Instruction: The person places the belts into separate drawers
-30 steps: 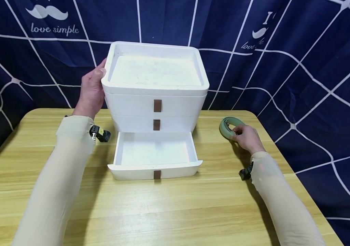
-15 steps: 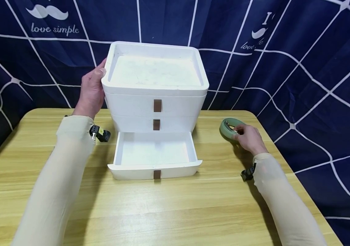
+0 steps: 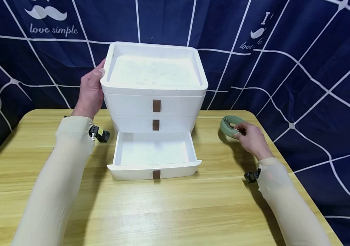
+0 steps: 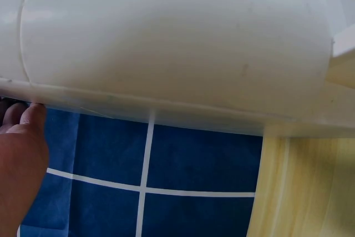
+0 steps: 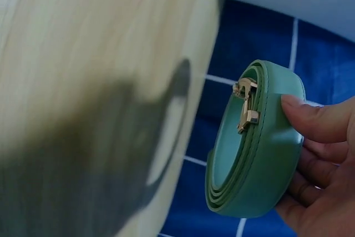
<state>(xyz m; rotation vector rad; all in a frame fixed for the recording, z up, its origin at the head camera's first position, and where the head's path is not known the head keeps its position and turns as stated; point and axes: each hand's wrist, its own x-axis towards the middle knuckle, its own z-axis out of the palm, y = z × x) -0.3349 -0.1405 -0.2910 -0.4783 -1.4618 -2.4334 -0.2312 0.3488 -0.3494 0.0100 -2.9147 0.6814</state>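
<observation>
A coiled green belt [image 3: 225,128] with a gold-coloured buckle [image 5: 247,109] is pinched at its near right side by my right hand [image 3: 252,139]. In the right wrist view the belt [image 5: 280,154] hangs above the tabletop, apart from its shadow. My left hand [image 3: 89,91] holds the left side of a white drawer cabinet [image 3: 131,106], thumb near the top rim and fingers reaching behind. Those fingers are partly hidden. The cabinet's bottom drawer [image 3: 178,170] is pulled out with nothing inside; two upper drawers are closed. Each drawer has a brown tab.
Beneath everything lies a wood-grain table [image 3: 162,212] with rounded back corners. A dark blue curtain [image 3: 168,20] with white lines hangs behind it and along the right. The cabinet's top is a shallow tray [image 3: 154,70].
My right hand has raised the belt slightly off the table, moving a little toward me and to the right. The left hand keeps its place on the cabinet.
</observation>
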